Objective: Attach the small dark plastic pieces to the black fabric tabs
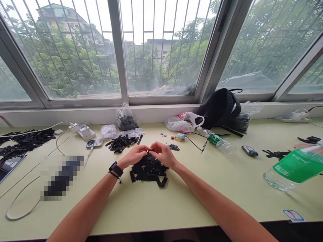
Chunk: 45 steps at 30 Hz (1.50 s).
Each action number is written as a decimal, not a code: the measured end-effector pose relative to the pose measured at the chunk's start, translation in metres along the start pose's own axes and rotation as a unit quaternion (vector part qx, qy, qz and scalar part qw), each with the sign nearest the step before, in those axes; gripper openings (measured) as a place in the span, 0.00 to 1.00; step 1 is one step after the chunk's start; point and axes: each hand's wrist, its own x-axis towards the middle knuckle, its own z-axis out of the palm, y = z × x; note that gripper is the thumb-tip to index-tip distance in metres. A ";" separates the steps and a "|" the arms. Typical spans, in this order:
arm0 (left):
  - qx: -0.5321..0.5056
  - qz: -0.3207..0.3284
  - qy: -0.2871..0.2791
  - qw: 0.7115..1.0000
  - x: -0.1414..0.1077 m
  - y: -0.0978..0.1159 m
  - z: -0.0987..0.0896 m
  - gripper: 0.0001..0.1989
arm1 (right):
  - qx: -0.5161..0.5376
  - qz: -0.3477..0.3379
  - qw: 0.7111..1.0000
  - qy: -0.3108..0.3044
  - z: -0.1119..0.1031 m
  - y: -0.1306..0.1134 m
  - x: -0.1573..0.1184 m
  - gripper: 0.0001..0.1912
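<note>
My left hand point(134, 156), with a black watch and a cord on the wrist, is closed in a pinch. Opposite it, my right hand point(163, 155) pinches too, fingertips close to the left ones. Between them they hold a small black fabric strip point(149, 152), mostly hidden by the fingers. Directly beneath both hands lies a pile of black strips point(147, 171), some with small shiny spots. Just beyond my right hand is a little heap of small dark pieces point(174, 147). More black strips point(121, 144) lie beyond my left hand.
Along the window side stand a clear bag point(125, 121), a white plastic bag point(180, 122) and a black bag point(218, 107). A bottle point(219, 143) lies on its side; a large green-labelled bottle point(294, 166) is at right. Cables and a power strip point(85, 132) lie left.
</note>
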 end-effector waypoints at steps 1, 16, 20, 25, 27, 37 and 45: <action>0.005 0.005 -0.001 1.000 0.000 0.000 0.000 0.13 | -0.023 -0.016 1.000 0.003 0.001 -0.001 -0.001 0.07; 0.083 0.066 0.043 0.993 0.003 -0.007 0.003 0.20 | -0.343 -0.131 0.930 0.013 -0.003 -0.011 -0.008 0.05; 0.133 0.102 0.072 0.983 0.002 -0.008 0.009 0.18 | -0.399 -0.113 0.910 -0.025 -0.001 -0.009 -0.010 0.07; 0.169 0.118 0.071 0.976 0.002 -0.010 0.013 0.15 | -0.441 -0.091 0.890 -0.073 -0.001 -0.012 -0.011 0.07; 0.182 0.117 0.068 0.974 0.001 -0.010 0.014 0.15 | -0.445 -0.089 0.887 -0.085 -0.001 -0.012 -0.011 0.07; 0.204 0.132 0.058 0.968 -0.001 -0.007 0.015 0.11 | -0.462 -0.085 0.878 -0.090 -0.001 -0.012 -0.011 0.08; 0.190 0.138 0.050 0.971 -0.002 -0.004 0.019 0.09 | -0.469 -0.087 0.873 -0.098 -0.002 -0.012 -0.011 0.07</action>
